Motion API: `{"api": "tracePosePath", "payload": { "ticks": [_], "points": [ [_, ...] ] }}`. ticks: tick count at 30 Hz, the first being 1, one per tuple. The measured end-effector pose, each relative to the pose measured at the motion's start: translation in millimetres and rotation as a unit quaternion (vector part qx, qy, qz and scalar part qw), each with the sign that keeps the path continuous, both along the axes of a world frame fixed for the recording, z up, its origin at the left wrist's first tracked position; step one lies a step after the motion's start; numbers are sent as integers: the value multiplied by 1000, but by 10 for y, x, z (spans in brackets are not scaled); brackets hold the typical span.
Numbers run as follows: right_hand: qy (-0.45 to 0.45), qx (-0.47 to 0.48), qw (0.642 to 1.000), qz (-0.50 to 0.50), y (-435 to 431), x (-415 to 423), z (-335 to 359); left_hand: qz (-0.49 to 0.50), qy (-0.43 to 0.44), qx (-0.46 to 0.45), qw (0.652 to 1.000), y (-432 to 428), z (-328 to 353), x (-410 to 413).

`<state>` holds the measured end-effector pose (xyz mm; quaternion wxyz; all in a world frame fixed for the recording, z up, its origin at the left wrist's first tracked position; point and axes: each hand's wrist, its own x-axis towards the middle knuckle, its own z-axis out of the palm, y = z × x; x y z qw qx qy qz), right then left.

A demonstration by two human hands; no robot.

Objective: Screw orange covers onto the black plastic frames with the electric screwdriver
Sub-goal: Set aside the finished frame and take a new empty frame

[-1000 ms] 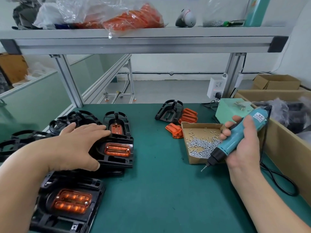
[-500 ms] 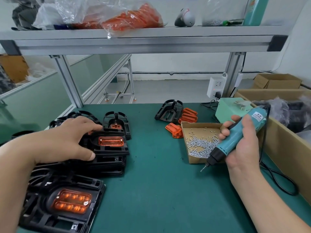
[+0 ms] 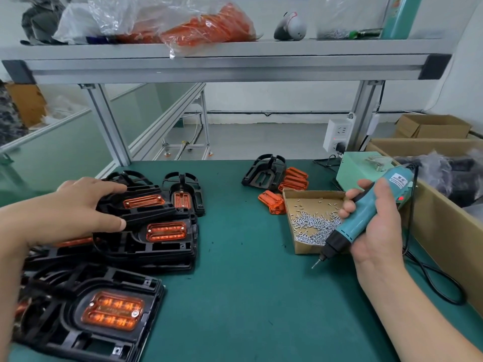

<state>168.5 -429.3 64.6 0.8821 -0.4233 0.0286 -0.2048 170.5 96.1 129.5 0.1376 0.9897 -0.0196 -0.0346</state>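
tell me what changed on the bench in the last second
The left hand, which lay flat on the top black frame, now grips it and has pulled it left and away, tilted, uncovering the orange cover of the frame beneath. The right hand holds the electric screwdriver in the same spot; the other parts have not moved.

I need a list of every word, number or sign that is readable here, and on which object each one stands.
White label on the electric screwdriver in the right hand: blue print, too blurred to read.
Teal box standing on the shelf: small marks, too blurred to read.
Black plastic frame in the left hand: no print that I can see.
Nothing else legible.
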Motion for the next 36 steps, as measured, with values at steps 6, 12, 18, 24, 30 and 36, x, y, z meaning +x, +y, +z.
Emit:
{"api": "tracePosePath", "payload": {
  "ticks": [6, 12, 18, 24, 30, 36],
  "points": [
    [2, 1, 1000, 2, 12, -5, 20, 63, -64, -3, 996, 86, -68, -127],
    [2, 1, 1000, 6, 7, -15, 19, 76, -117, 22, 990, 84, -119, -224],
    [0, 8, 1000, 7, 6, -16, 25, 69, -149, 29, 986, 148, -98, -228],
    [-2, 10, 1000, 6, -8, -13, 16, 50, -130, 38, 990, -142, 18, -335],
    [0, 11, 1000, 10, -7, -11, 14, 50, -61, 96, 992, -747, 257, -433],
    [-2, 11, 1000, 11, -4, -31, 33, 7, -37, 104, 994, -1269, 482, -353]
  ]
}}
